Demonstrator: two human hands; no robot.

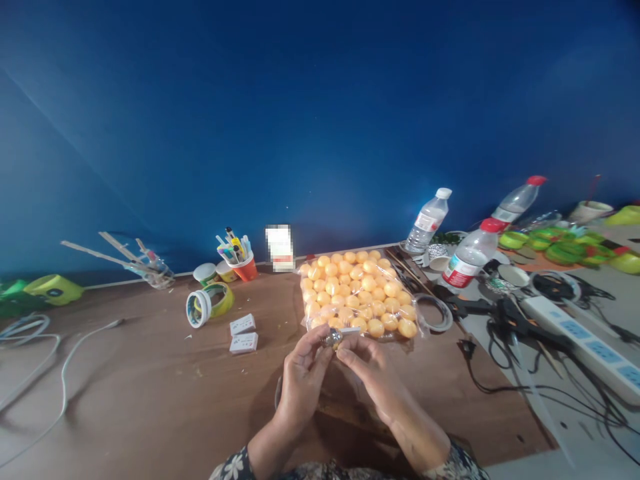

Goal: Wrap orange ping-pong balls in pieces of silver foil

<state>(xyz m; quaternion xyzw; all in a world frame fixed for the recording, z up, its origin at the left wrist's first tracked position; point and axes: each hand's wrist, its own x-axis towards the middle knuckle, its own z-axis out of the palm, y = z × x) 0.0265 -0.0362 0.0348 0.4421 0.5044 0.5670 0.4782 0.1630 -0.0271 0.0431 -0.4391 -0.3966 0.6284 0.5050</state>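
Observation:
My left hand [305, 370] pinches a small shiny, silvery-clear object [332, 338] between thumb and fingertips. From the other side, my right hand [369, 370] has its thumb and fingers closed on the same object, and a small white strip [350, 331] sticks out by its fingertips. What the object is cannot be made out. Both hands are over the brown table [165, 400], in front of a clear bag of orange balls [357, 290]. Two small white boxes [243, 343] lie to the left of my hands.
Tape rolls [220, 300] and an orange-red cup of pens [245, 267] stand left of the bag. Plastic bottles [470, 257], a power strip [590, 347] and tangled black cables [505, 387] occupy the right. A white cable [64, 373] lies far left. The blue wall [300, 120] rises behind.

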